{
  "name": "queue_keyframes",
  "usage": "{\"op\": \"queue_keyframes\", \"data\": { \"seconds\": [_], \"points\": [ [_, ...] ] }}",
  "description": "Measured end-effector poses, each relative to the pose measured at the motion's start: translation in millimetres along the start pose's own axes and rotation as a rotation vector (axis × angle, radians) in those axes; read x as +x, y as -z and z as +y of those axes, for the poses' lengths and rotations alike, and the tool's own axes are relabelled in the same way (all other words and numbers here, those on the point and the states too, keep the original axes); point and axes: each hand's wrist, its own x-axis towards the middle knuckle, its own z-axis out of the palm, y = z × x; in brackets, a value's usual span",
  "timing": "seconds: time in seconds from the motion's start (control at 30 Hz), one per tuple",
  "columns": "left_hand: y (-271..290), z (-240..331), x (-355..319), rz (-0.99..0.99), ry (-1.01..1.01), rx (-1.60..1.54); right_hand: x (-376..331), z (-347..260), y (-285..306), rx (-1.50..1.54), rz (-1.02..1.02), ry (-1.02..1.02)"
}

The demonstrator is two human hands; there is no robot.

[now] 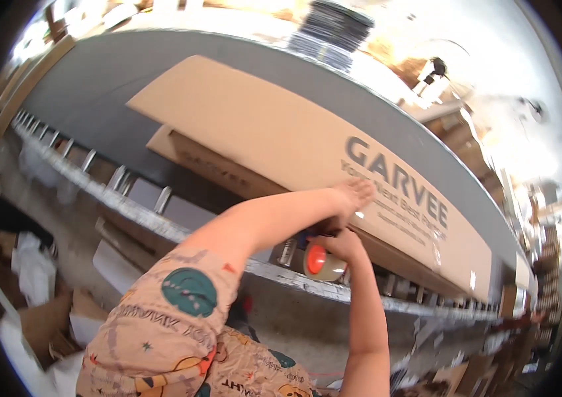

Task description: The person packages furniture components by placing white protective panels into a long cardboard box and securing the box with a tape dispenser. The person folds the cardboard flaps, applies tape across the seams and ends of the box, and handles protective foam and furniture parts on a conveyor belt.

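Carton [281,129] on grey belt [95,73], long axis slanting from upper left to lower right. Large dark lettering, smaller lines beneath, runs along that axis, right of middle. Left hand [356,198]: fingers extended, blurred, over the carton's printed side, grasping nothing; contact unclear. Right hand [345,245]: fingers curled around tape dispenser [322,261], orange core showing.

The person wears a loose, creased, peach-tan shirt [119,351] with a wide short sleeve [218,261] on the left arm. The print mixes a dark green oval [189,292] with pale flecks, dark lettering [162,320], small green stars [146,346] and orange-yellow shapes [172,380]. The left hand [355,196] and right hand [345,245] are bare.
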Motion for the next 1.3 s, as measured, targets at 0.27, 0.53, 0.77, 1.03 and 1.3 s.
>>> {"op": "queue_keyframes", "data": {
  "seconds": [0.27,0.53,0.77,1.03,1.3],
  "points": [
    [-41,-125,-196,0.397,0.082,-0.034,-64,-28,-10,0.192,0.008,-0.052],
    [-80,-204,-331,0.853,0.229,0.205,-68,-246,-24,-0.176,0.061,0.422],
    [-95,-223,-343,1.024,0.126,0.107,40,-461,56,0.040,0.581,0.047],
    [-102,-247,-383,1.107,0.072,-0.012,-16,-411,-178,-0.227,0.593,-0.202],
    [-72,-256,-333,0.738,-0.138,0.324,56,-392,-125,0.097,0.179,-0.284]
  ]
}}
